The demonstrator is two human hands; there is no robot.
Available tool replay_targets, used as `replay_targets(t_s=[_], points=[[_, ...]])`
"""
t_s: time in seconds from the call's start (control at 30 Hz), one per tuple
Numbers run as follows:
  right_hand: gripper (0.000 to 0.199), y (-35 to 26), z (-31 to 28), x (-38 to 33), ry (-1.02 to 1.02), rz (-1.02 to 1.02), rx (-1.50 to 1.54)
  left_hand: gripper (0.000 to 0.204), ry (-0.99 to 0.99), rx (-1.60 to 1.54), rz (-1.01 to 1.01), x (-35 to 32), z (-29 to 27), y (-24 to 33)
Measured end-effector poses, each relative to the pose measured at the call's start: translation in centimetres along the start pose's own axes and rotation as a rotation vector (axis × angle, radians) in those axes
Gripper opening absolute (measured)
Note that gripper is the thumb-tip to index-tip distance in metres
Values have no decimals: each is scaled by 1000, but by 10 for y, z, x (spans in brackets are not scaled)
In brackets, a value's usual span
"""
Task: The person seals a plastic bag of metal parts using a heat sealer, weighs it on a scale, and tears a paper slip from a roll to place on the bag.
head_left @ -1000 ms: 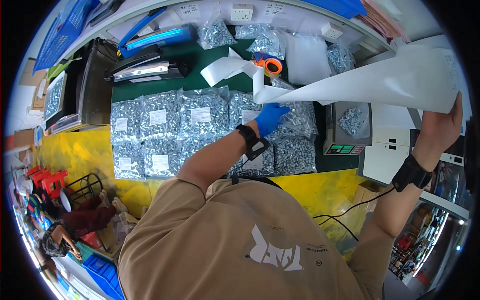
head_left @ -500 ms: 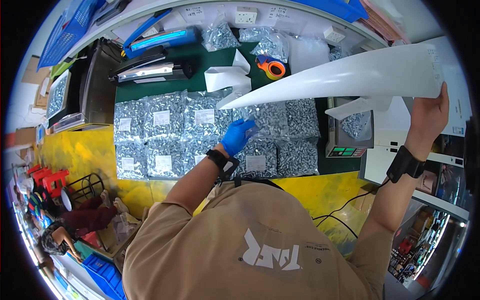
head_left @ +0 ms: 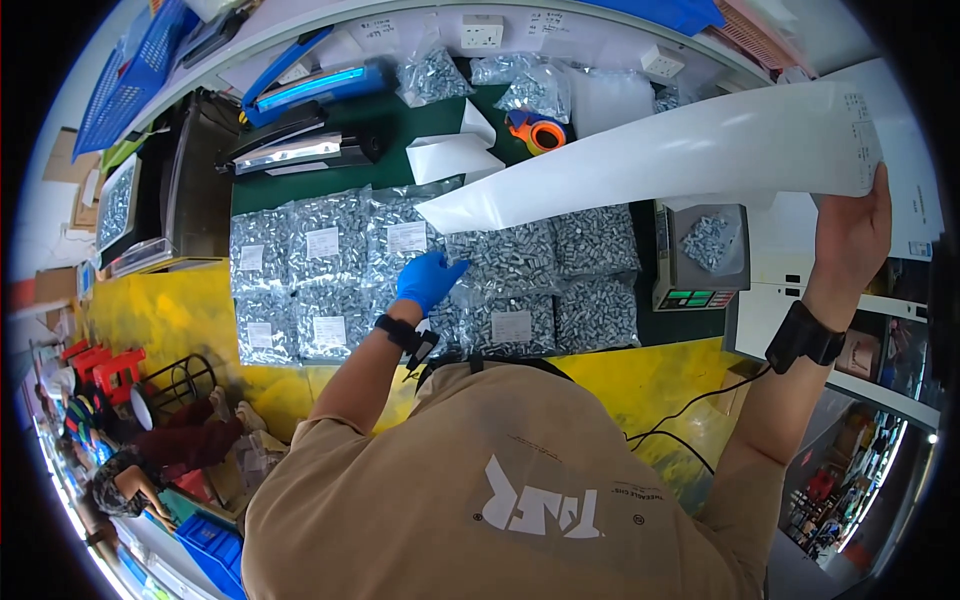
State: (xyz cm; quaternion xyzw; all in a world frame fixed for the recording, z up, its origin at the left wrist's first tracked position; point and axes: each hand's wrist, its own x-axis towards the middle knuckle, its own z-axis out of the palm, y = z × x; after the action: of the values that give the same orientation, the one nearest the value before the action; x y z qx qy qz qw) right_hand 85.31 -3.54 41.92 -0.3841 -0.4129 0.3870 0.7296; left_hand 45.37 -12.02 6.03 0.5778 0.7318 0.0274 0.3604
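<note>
My right hand [head_left: 856, 222], bare, grips the end of a long white label strip [head_left: 650, 165] at the far right. The strip stretches leftward above the bench, and its narrow end hangs over the bags. My left hand [head_left: 428, 282], in a blue glove, rests over the clear bags of small metal fasteners, its fingers partly spread. Near its fingertips lies an unlabelled bag [head_left: 505, 258]. Two rows of these bags cover the bench; several carry white labels, such as the label [head_left: 407, 238] just above my left hand.
A scale [head_left: 690, 275] holding a small bag of fasteners stands right of the rows. Behind the rows are an orange tape dispenser [head_left: 540, 132], a curled white strip [head_left: 450, 155], a black sealer [head_left: 300, 150] and a blue sealer [head_left: 320, 88]. Another person [head_left: 130, 480] is at lower left.
My left hand has moved left and slightly nearer me, off the unlabelled bag. The strip has shifted a little left and flattened, and its tail no longer covers the scale.
</note>
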Motion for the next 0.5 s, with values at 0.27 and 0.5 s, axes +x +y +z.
replay_targets(t_s=[0.27,0.5], points=[[42,-50,3,-28,25,-181,-54,50,817,-249,352,54,-18,16],[46,-79,-46,-65,95,-141,-87,29,924,-265,470,126,-102,35]])
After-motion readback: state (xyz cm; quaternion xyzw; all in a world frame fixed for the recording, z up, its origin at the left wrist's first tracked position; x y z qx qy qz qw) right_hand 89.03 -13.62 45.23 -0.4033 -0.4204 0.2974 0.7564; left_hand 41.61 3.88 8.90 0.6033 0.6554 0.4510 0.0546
